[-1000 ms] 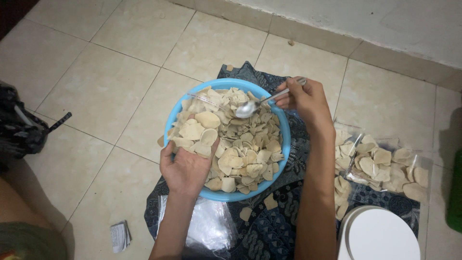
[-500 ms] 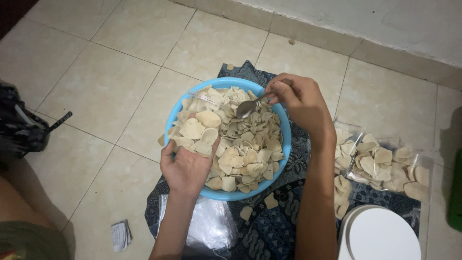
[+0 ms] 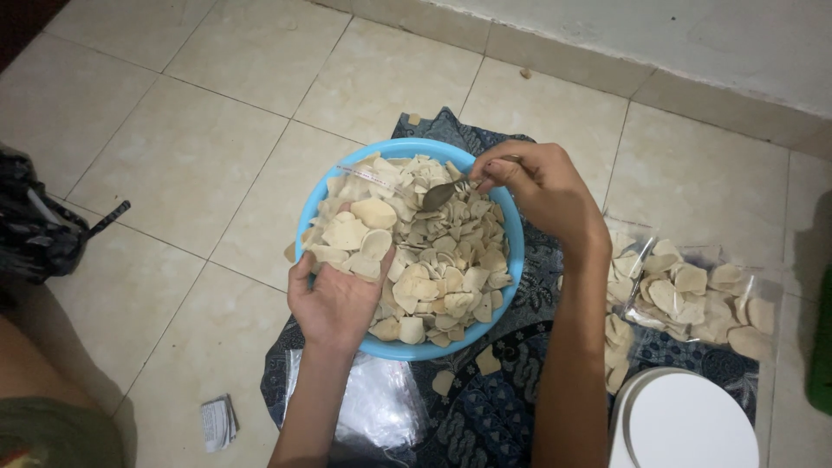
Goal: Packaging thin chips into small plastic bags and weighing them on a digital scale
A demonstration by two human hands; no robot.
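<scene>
Round light-blue plastic bowl (image 3: 505, 227) sits centre frame on a dark blue patterned cloth (image 3: 485, 407) spread over beige floor tiles (image 3: 191, 156). Bowl heaped with pale beige thin dry chips (image 3: 442, 260), irregular flat pieces, piled above the rim.

Left hand (image 3: 334, 299) at the bowl's 7 o'clock edge, palm up, fingers loosely cupped, touching the rim and carrying a few chips on the fingertips. A clear plastic bag edge (image 3: 368, 172) lies over the pile around 11 o'clock; whether the left hand grips it, cannot tell.

Right hand (image 3: 537, 186) at the bowl's 2 o'clock, fingers pinched narrow around the handle of a small metal spoon (image 3: 440, 194). Spoon bowl points toward 9 o'clock, resting just on top of the chips near the pile's upper middle.

Around it:
- 3 o'clock of bowl: clear plastic bags filled with the same chips (image 3: 693, 295), lying flat on the cloth, near the right forearm.
- 5 o'clock, frame corner: round white lid-like object (image 3: 685, 425), partly cut off.
- 6 o'clock: flat empty clear plastic bag (image 3: 381, 407) under the left forearm; two loose chips (image 3: 485, 360) on the cloth just beside the bowl.
- 7 o'clock, on the tile: small folded white paper packet (image 3: 218, 422).
- 9 o'clock, frame edge: black bag with strap (image 3: 39, 230), well apart from the bowl.
- Far right edge: green object (image 3: 822, 347), mostly cut off.
</scene>
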